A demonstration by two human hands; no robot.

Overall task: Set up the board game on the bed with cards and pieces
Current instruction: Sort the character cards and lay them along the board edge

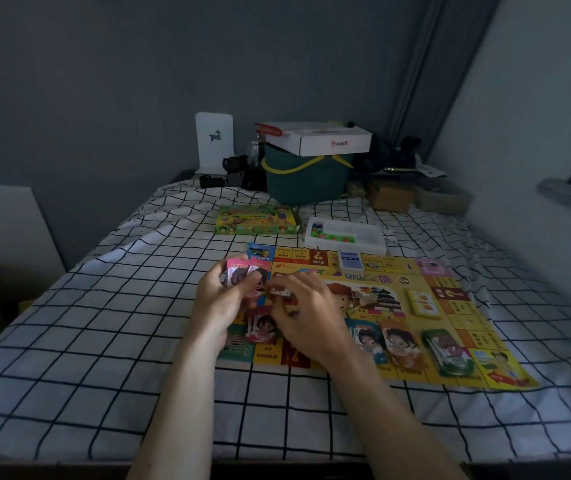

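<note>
A yellow game board (450, 306) lies flat on the checked bed sheet (104, 323). My left hand (218, 303) grips a fan of pink character cards (242, 275) above the board's left edge. My right hand (308, 313) pinches one card (280, 291) just beside that fan. A pink card stack (260, 323) lies on the board under my hands. Along the near edge sit a blue card stack (369, 341), an orange one (398, 341) and a green one (448, 351). A yellow card deck (422, 303) and a blue deck (350, 263) rest farther back.
The green game box (256, 220) and a white tray of small pieces (346, 233) lie beyond the board. A dark green basket (306, 178) with a white carton (325, 140) on top stands at the bed's head, with clutter (415, 188) to its right. A wall runs along the right.
</note>
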